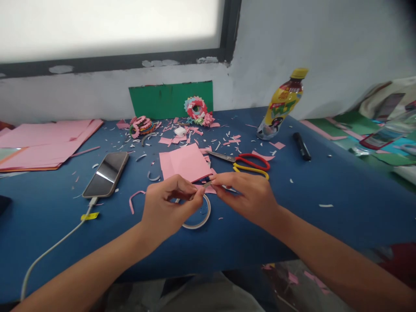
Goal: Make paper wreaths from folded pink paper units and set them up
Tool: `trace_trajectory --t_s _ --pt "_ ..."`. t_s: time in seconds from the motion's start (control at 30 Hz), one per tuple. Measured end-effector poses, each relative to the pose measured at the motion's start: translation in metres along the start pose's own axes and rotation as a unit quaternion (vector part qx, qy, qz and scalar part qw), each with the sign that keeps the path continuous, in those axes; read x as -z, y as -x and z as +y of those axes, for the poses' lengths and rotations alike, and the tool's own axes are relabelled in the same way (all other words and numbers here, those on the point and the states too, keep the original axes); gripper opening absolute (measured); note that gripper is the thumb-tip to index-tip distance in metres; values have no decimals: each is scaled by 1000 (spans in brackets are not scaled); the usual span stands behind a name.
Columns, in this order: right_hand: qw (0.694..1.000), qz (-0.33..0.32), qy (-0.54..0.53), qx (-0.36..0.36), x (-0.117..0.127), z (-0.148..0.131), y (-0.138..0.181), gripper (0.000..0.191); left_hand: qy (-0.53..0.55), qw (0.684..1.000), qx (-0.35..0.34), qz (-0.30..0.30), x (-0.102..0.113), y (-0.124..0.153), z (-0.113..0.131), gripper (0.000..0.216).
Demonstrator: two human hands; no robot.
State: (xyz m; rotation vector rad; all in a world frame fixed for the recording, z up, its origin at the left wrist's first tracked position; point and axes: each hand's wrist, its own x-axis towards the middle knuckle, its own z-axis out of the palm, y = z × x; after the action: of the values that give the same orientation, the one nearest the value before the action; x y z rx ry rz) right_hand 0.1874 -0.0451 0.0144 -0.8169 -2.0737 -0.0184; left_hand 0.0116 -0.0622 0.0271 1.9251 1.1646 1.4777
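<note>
My left hand (170,203) grips a thin white tape ring (199,219) just above the blue table (341,195), fingers curled round its upper rim. My right hand (248,195) pinches the loose end of the tape (208,184) close to the left fingertips. A folded pink paper (185,162) lies flat just beyond both hands. Red and yellow scissors (247,162) rest shut behind my right hand.
A phone (106,174) on a white cable (52,249) lies at the left. A stack of pink sheets (45,143) sits far left. A yellow bottle (282,104), a black marker (301,146), paper wreaths (196,108) and a green card (162,99) stand at the back. Paper scraps lie scattered.
</note>
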Motion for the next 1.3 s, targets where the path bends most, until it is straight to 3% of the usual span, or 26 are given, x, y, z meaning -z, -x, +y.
trace_trajectory --t_s 0.37,0.6,0.93,1.3 --pt "999 -34 38 2 -4 1 2 3 -34 999 -22 -13 -1 1 0 16" --pt "998 -51 37 -5 -4 1 1 6 -33 999 16 0 -2 -1 1 15" --pt "998 3 -57 -32 0 4 -1 8 34 994 98 35 1 -4 2 15" --pt "997 8 -81 -13 0 5 -1 11 89 984 151 32 4 -8 5 18"
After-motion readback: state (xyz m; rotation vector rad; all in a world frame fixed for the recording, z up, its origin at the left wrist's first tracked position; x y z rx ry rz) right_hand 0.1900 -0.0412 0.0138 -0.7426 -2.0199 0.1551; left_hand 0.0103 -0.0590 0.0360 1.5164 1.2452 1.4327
